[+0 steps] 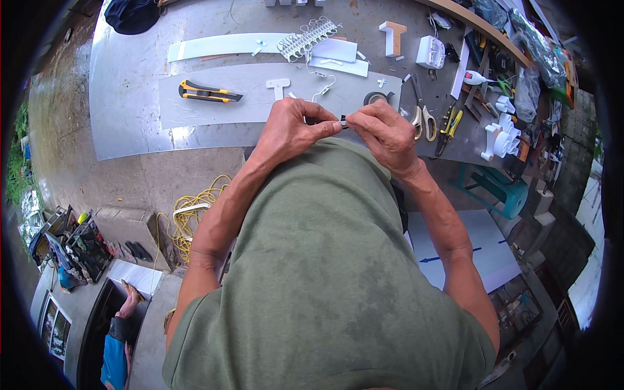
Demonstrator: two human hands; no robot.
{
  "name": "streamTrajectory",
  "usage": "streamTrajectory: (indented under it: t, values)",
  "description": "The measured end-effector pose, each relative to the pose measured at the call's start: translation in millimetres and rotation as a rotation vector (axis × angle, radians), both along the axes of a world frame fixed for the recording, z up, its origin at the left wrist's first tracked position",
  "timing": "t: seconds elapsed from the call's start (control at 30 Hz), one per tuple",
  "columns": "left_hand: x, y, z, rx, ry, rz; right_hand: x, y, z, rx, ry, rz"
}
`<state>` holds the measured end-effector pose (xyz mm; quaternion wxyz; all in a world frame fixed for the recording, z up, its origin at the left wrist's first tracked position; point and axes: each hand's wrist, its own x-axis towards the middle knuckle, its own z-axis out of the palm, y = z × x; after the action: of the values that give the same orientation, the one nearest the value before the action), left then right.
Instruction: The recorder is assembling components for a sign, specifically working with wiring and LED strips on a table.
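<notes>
My left hand [290,127] and my right hand [383,132] meet at the near edge of the grey metal table [130,97]. Together they pinch a small dark piece [342,121] between their fingertips; a thin white wire [325,84] runs from near it up to a white string of small modules [307,37]. A roll of dark tape [377,97] lies just behind my right hand. My green shirt fills the lower middle of the view.
On the table lie a yellow-black utility knife [208,92], a white T-shaped letter [278,87], white strips [227,45], scissors [422,117], yellow-handled pliers [448,125], a block letter [392,36] and white plastic parts [502,138]. A yellow cord [192,214] coils on the floor.
</notes>
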<state>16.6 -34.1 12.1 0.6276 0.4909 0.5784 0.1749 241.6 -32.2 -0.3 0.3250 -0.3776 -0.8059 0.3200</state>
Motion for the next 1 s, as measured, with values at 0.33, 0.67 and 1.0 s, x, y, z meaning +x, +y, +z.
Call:
streamTrajectory:
  t: [0.33, 0.67, 1.0]
  values:
    - [3.2, -11.2, -14.3, 0.594, 0.078, 0.006, -8.8, 2.3, 3.8, -0.032, -0.085, 0.067]
    - [4.2, -4.5, -22.8, 0.779, 0.135, -0.152, -6.3, -4.8, -6.2, -0.033, -0.160, 0.002]
    - [-4.7, 2.1, -14.3, 0.308, -0.075, -0.112, 4.6, 5.0, -3.5, -0.336, 0.041, 0.079]
